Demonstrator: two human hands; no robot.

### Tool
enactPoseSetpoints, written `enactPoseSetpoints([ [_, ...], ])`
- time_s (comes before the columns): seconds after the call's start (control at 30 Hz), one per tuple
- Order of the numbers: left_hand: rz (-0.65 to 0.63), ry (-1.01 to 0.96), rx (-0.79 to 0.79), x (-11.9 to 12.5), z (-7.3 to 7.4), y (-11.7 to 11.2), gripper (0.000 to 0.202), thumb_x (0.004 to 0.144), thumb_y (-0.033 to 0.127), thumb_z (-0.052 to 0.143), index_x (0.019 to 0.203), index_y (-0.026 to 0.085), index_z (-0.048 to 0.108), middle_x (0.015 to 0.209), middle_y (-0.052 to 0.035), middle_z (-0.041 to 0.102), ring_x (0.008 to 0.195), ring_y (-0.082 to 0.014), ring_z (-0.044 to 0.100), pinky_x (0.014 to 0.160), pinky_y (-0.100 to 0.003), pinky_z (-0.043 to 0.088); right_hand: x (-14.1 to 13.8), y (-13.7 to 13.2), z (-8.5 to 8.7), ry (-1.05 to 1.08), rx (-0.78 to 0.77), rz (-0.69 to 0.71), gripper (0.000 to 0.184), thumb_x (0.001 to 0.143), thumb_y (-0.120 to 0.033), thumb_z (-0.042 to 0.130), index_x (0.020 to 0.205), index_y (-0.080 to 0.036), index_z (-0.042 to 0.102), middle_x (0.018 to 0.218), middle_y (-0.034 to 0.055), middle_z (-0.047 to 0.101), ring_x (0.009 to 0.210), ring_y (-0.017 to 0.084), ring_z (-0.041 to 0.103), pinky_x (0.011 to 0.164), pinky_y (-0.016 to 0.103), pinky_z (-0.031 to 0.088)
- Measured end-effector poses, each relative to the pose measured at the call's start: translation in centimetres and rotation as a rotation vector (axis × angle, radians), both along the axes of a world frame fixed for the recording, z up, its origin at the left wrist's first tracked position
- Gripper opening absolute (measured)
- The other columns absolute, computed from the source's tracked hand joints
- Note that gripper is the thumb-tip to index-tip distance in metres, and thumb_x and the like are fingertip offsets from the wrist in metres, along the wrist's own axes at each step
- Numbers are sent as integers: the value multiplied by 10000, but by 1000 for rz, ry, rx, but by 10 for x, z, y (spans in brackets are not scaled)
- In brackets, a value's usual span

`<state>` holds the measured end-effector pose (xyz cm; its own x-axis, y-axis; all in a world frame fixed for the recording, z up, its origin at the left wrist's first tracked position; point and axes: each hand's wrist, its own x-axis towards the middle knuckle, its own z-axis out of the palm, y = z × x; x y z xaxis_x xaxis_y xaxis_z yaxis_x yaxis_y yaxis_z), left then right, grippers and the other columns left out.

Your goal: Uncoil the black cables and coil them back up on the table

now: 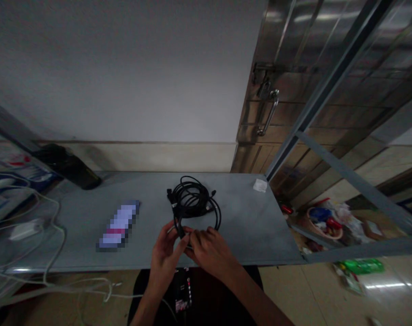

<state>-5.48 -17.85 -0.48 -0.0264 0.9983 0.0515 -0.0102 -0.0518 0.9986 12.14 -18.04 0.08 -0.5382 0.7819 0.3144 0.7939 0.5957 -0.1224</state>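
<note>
Head view: thin black looped cable (pixel 191 209) on a flat grey table (pixel 249 226).
Left hand (pixel 163 249): I pinch the cable.
Right hand (pixel 207 250): pinching too.

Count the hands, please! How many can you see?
2: the left hand holds the near side of the black cable, and the right hand is beside it, fingers curled at the cable.

We are seeing a phone (pixel 119 225) lying on the table (pixel 253 226), a dark bottle (pixel 77 170) near the wall (pixel 124 68), and white cords (pixel 65 234) trailing past a white block (pixel 25 230). White paper (pixel 260 185) is lying near the far right corner; beyond, we are glimpsing a door handle (pixel 269 115), a basket (pixel 328 237) and a green bottle (pixel 364 266).
</note>
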Motion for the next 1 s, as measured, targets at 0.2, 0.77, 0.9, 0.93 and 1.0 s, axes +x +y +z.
enactPoseSetpoints([
  [0.2,157,210,235,-6,-11,74,573,918,497,822,1368,207,618,1228,-126,776,1181,-302,749,1147,-547,561,-4,62,8,-64,52,-25,286,1183,-222,474,1376,-143,669,1204,120,728,1131,281,669,1056,487,532],
  [0.77,406,212,216,-28,-40,107,568,1150,646,445,1477,214,615,1220,-90,708,1189,-236,672,1147,-419,495,-6,66,-35,116,38,-6,246,1138,-359,644,1259,-159,717,1311,145,685,1219,274,633,1074,438,561],
  [0.9,421,150,187,-33,-40,108,604,1166,655,361,1436,217,675,1234,-88,730,1203,-236,676,1148,-409,498,4,18,-8,255,-16,65,158,1138,-315,627,1128,-175,697,1125,96,735,1054,238,692,1002,404,605],
  [0.93,397,155,195,-33,-39,108,614,1167,653,350,1435,214,685,1253,-95,738,1219,-244,675,1163,-422,495,7,5,-1,290,-45,67,153,1142,-315,610,1100,-192,690,1083,84,742,1010,229,705,981,391,617],
  [1.0,341,188,215,-31,-37,107,601,1167,638,369,1434,214,700,1315,-111,745,1280,-263,667,1212,-455,475,14,-21,10,361,-88,40,173,1152,-352,578,1150,-220,690,1094,86,763,1012,225,736,970,363,638],
])
